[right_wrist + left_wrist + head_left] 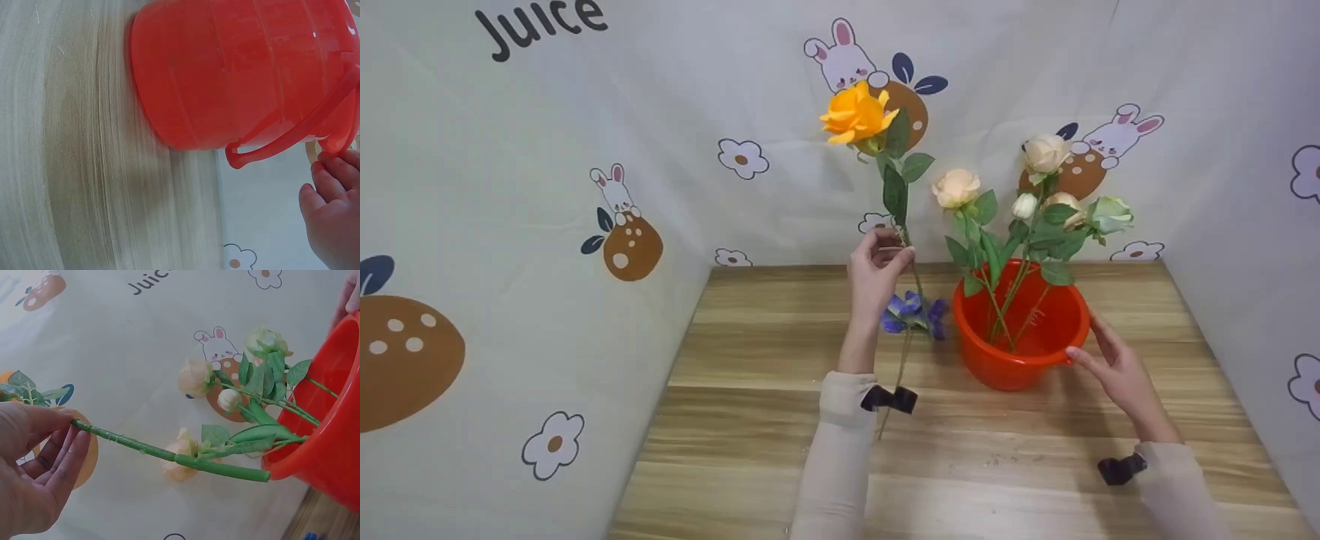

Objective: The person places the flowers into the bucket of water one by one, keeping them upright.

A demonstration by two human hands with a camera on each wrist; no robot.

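My left hand pinches the green stem of an orange artificial rose between thumb and fingers. The bloom stands up above the hand. Below, the stem's cut end overlaps the bucket's rim in the left wrist view. A red bucket stands upright on the table, right of that hand. My right hand holds the bucket's right side at the rim, thumb toward the front and fingers round the outside. Inside the bucket lean peach roses, a white bud and a pale green rose.
A purple flower with a thin stem lies on the wooden table, left of the bucket. The bucket's red handle hangs down its side. A cloth backdrop printed with rabbits and flowers rises behind and at both sides.
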